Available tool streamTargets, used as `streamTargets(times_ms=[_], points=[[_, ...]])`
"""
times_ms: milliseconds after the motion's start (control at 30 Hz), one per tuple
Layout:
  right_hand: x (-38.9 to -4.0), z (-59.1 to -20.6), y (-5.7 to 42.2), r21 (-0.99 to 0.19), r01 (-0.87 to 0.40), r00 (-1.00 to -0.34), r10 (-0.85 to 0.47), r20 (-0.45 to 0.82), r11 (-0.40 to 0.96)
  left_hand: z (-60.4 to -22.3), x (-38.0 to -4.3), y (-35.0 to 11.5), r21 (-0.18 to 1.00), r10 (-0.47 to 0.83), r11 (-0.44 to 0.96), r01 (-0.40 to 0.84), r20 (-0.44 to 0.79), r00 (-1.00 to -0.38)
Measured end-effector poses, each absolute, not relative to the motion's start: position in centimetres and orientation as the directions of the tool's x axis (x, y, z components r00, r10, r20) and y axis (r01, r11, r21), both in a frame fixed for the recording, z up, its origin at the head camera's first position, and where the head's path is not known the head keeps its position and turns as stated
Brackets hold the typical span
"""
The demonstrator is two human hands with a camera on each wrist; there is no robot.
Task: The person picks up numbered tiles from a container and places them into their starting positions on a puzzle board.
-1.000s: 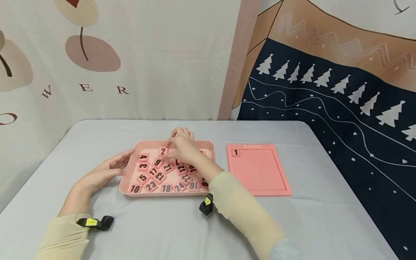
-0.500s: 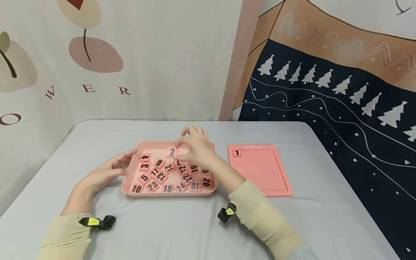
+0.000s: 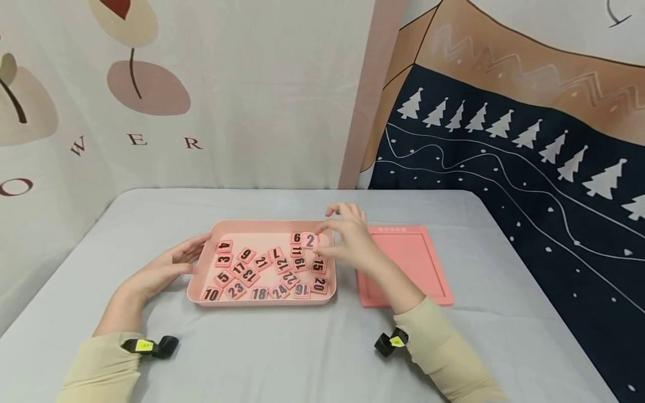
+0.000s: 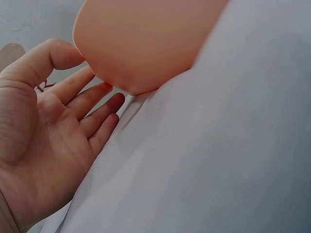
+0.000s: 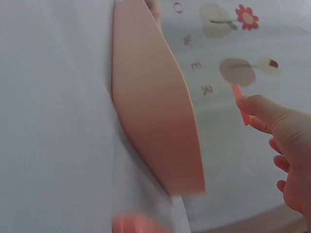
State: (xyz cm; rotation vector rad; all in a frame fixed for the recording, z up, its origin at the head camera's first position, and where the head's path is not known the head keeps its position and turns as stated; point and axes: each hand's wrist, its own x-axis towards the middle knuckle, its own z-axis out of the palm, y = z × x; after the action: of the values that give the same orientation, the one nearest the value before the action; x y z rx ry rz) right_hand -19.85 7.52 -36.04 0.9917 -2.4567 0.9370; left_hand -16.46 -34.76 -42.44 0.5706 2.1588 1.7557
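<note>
Square pink plastic number-2 tile: likely light, stiff; hold edges.
Right hand: you pinch it.
Left hand: fingers loose, touching shallow pink plastic tray.

From my end I read this as a small curtained-off recording corner (whether inside a home or a studio, I cannot tell). A pale hanging printed with rounded leaves and letters meets a navy-and-brown hanging with white fir trees behind a cloth-covered desk, and I see black cameras at both sleeves.
</note>
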Motion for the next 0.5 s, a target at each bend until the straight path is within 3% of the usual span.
streamTargets(times_ms=[500], points=[[-21.9, -36.2, 15.2, -0.509, -0.616, -0.787, -0.44, 0.432, 0.602, -42.0, -16.2, -34.4, 0.98, 0.482, 0.163, 0.116, 0.023, -0.876]])
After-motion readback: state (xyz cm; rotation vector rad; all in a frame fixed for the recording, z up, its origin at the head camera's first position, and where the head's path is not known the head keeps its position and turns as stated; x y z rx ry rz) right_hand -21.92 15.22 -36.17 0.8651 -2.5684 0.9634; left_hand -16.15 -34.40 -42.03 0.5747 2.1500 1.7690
